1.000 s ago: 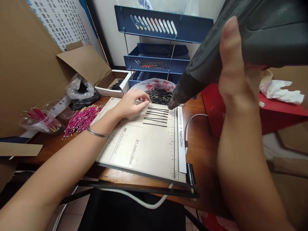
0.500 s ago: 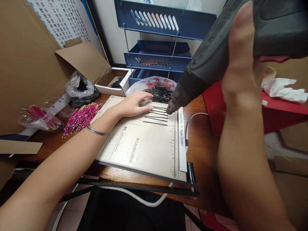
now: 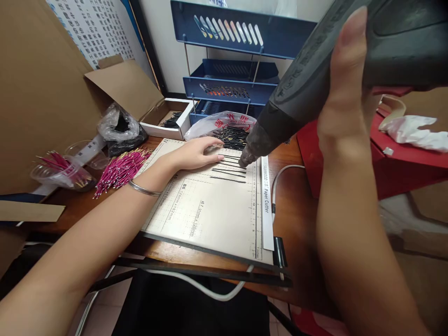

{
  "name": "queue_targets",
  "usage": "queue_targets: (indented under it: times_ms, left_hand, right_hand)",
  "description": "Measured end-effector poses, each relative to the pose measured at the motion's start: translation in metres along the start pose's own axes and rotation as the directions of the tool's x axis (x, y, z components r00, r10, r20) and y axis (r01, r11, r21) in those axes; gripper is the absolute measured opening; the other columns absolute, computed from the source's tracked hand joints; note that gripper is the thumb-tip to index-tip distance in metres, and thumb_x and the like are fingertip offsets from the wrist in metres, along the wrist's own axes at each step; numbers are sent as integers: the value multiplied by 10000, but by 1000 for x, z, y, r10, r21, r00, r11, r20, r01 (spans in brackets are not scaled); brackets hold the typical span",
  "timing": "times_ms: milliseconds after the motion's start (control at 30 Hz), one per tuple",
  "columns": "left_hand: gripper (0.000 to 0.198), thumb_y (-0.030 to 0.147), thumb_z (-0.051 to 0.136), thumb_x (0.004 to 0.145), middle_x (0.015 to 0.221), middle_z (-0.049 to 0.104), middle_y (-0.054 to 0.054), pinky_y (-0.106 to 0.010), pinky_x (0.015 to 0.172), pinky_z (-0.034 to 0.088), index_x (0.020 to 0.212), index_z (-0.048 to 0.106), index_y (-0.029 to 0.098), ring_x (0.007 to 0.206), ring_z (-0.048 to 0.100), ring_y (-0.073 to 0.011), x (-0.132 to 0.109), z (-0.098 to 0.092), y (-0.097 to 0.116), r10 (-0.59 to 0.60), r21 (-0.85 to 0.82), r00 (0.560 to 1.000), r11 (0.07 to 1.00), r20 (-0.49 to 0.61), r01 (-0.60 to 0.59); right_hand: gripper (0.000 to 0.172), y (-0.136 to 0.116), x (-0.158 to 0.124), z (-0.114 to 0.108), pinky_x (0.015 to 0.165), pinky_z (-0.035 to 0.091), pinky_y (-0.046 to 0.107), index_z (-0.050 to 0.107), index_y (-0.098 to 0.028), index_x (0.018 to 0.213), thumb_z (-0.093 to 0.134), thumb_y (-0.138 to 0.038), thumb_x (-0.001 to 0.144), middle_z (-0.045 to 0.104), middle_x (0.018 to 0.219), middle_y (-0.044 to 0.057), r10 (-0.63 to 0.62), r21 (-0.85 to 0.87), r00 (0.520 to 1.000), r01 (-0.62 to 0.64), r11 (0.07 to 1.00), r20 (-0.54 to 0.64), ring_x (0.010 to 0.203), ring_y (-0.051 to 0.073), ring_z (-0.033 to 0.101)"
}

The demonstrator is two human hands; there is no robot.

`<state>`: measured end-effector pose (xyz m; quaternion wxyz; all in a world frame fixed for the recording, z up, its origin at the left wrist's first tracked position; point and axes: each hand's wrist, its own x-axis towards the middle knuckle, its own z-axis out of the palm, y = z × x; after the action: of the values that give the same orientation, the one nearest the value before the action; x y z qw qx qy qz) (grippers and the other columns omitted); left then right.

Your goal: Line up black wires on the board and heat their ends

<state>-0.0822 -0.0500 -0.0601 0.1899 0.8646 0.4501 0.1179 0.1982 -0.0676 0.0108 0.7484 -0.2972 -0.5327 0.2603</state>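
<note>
Heat gun (image 3: 315, 79) (rear cut off) in right hand (image 3: 345, 107) overlaps black wires (image 3: 229, 170).

I am flattening my left hand (image 3: 196, 156), whose fingers were curled at the far end of the row, and laying them out over the left ends of the black wires (image 3: 229, 170) on the cutter board (image 3: 210, 214). With my right hand (image 3: 345, 102) I am bringing the heat gun (image 3: 315, 79) lower and leftward, its nozzle (image 3: 249, 151) now reaching over the wires' right ends.
</note>
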Motion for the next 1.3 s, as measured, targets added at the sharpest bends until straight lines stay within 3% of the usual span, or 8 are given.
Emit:
queue_targets:
  times_ms: [233,400,500,600,667,767,1067,1300]
  left_hand:
    - [709,654,567,952,1544,637,-164,-486,1234,439,1448,640,153,1412,601,-338,1,1,-2,-13,4,1000,1000,10,13]
    - [713,657,573,953,1545,640,-156,-482,1221,446,1466,637,166,1413,602,-342,0,1,-1,-7,19,1000,1000,17,7]
    - [719,661,573,952,1552,636,-159,-483,1226,443,1469,636,166,1414,603,-343,1,1,-2,-3,29,1000,1000,21,2]
    - [747,684,583,937,1570,622,-162,-485,1237,436,1472,636,166,1431,592,-348,1,1,-4,-3,32,1000,999,23,2]
    - [763,694,593,930,1571,620,-164,-474,1245,432,1477,631,164,1439,588,-343,0,0,-3,1,15,1000,1000,21,-1]
    - [786,693,577,942,1601,587,-181,-474,1260,420,1505,605,146,1460,572,-346,-2,-3,1,10,16,1000,1000,21,-10]
    - [789,652,276,1082,1780,341,-133,-544,1385,155,1703,340,171,1664,294,-325,-5,4,21,6,175,998,984,69,-18]
    - [1008,818,243,1027,1835,71,-144,-506,1403,-17,1758,150,130,1726,43,-299,-38,15,61,-37,225,988,974,147,3]
  right_hand:
    - [637,7,3,-11,1351,399,249,679,-171,1350,807,-555,859,697,1457,-42,26,-39,998,-28,999,-54,1586,138,464]
    - [511,7,14,-15,1322,379,191,680,-192,1400,642,-473,974,658,1485,-119,-133,-32,982,139,990,134,1605,144,430]
    - [491,1,8,-10,1323,356,167,734,-189,1302,752,-458,892,737,1366,-121,-91,-55,996,89,995,-21,1625,106,381]
    - [585,-6,1,-7,1309,380,156,736,-160,1282,849,-458,792,754,1352,-93,-30,-66,993,22,998,-114,1563,120,489]
    - [547,-11,1,-9,1270,427,157,718,-185,1331,767,-476,870,726,1393,-122,-41,-53,999,41,998,-1,1507,115,555]
    - [430,-15,4,-14,1316,331,155,709,-255,1388,556,-411,1018,679,1425,-194,-171,-122,971,193,974,167,1589,109,438]
    - [369,-14,2,-8,1296,405,189,758,-208,1293,633,-388,996,748,1303,-133,-252,-90,960,264,960,123,1501,125,548]
    - [514,-11,-3,-4,1293,435,195,698,-133,1287,805,-412,869,750,1361,-78,-157,-72,986,153,986,-56,1476,130,587]
